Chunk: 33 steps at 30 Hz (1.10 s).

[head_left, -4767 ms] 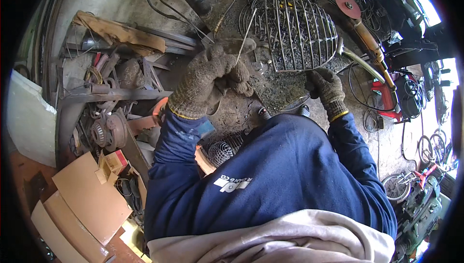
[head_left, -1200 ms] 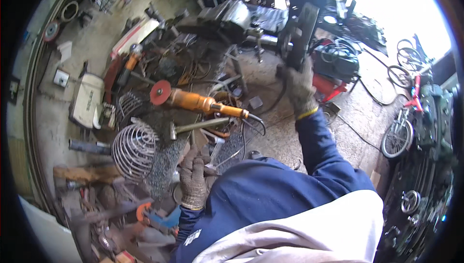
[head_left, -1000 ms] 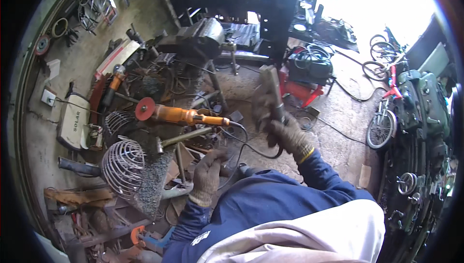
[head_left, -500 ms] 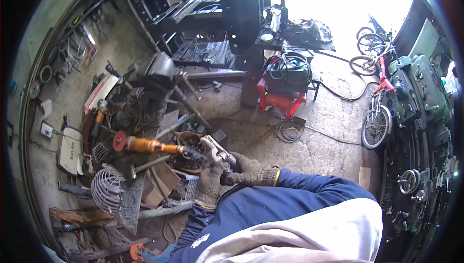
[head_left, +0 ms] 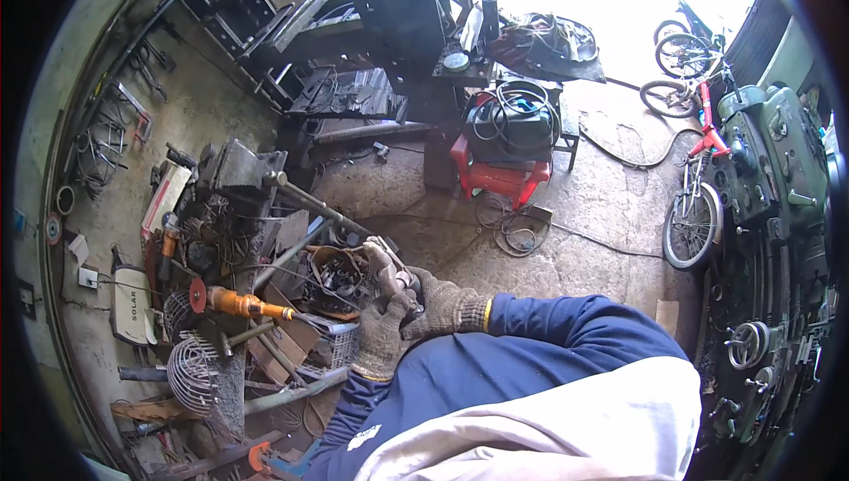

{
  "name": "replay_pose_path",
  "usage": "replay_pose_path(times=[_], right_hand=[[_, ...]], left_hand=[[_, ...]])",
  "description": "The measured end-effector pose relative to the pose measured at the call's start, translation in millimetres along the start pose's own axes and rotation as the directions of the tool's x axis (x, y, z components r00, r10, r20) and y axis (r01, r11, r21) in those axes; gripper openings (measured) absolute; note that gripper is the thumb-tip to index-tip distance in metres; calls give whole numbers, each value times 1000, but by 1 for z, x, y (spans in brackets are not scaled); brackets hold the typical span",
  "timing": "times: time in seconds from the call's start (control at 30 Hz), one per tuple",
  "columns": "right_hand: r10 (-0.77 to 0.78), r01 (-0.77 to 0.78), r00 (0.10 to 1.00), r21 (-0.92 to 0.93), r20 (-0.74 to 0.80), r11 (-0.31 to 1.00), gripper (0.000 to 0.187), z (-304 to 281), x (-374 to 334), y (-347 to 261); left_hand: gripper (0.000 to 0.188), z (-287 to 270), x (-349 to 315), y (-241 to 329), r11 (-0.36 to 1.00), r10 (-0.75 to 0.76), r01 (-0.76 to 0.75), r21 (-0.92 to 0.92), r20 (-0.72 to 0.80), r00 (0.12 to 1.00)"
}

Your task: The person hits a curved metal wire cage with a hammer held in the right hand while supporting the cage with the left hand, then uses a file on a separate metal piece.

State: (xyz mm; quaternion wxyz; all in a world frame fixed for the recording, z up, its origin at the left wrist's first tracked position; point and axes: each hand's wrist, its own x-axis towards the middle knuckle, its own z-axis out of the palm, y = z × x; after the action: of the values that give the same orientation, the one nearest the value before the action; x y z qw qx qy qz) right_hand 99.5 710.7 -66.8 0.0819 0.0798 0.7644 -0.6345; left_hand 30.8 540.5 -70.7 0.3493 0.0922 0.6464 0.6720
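Both of my hands wear knitted brown-grey gloves with yellow cuff edges and meet in front of my chest. My left hand [head_left: 382, 335] is closed at the lower end of a pale grey, metal-looking piece [head_left: 386, 271], which points up and away from me. My right hand [head_left: 453, 304] wraps around the same piece from the right, its fingers partly hidden. The piece's exact kind cannot be made out. Left of the hands, an orange angle grinder [head_left: 243, 304] with a red disc lies over the clutter, its cord end toward my left glove.
A bench vise [head_left: 243, 169] stands at left among scrap, near a second orange power tool [head_left: 168, 247]. Ahead are a red plastic stool [head_left: 500, 176] bearing a cable-topped machine and cables on the floor. A red bicycle [head_left: 699, 154] and a green lathe-like machine [head_left: 769, 171] line the right.
The view has tilted, so the vise and grinder appear lower and farther left. My hands stay together around the piece, with the right glove drawn in closer to the left.
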Motion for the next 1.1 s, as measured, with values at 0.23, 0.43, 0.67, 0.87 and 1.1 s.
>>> replay_pose_path(times=[0.23, 0.43, 0.67, 0.87, 1.1], right_hand=[[86, -78, 995, -161, 42, 984, 115, -16, 42, -25], [4, -5, 1000, -256, -4, 967, 98, -5, 103, -27], [54, 41, 982, -479, 183, 877, 97, -7, 166, -53], [11, 34, 996, -477, 90, 878, 90, -5, 192, -53], [74, -49, 993, -256, 92, 966, 118, 2, 215, 13]], left_hand=[[41, -25, 50, -3, 989, 149, -149, -3, -23, 989], [54, -68, 87, -4, 990, 120, -118, 77, -23, 992], [45, -103, 107, 6, 992, 48, -22, 123, -218, 975], [48, -105, 128, 28, 977, 208, -214, -19, -146, 967], [32, -93, 133, 35, 978, 148, -176, -113, -221, 964]])
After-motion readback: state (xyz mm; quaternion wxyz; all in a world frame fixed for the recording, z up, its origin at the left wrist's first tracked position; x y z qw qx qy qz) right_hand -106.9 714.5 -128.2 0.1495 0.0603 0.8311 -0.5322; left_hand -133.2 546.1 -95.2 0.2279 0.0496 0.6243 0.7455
